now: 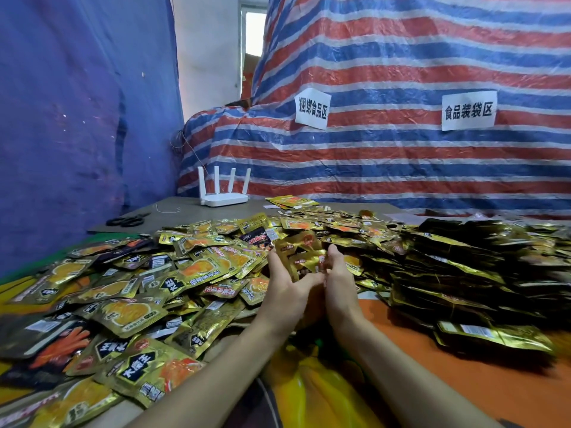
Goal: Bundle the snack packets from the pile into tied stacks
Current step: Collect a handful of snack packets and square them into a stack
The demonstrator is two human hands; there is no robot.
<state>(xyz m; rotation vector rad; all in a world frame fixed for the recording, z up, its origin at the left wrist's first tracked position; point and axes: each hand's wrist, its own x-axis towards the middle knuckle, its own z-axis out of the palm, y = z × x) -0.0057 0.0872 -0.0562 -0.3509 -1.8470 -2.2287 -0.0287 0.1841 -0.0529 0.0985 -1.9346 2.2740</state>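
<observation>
Table [191,211] with snack packets [154,273], scissors [128,220], router [224,199]

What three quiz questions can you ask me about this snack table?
1. True or false: the left hand and the right hand hold a small stack of gold packets between them.
2. Which white thing stands at the back of the table? A: a kettle. B: a router with four antennas. C: a lamp.
3. Fill in the missing word: the black scissors lie to the ___ of the router.

Key: 1 true; 2 B; 3 left.
</observation>
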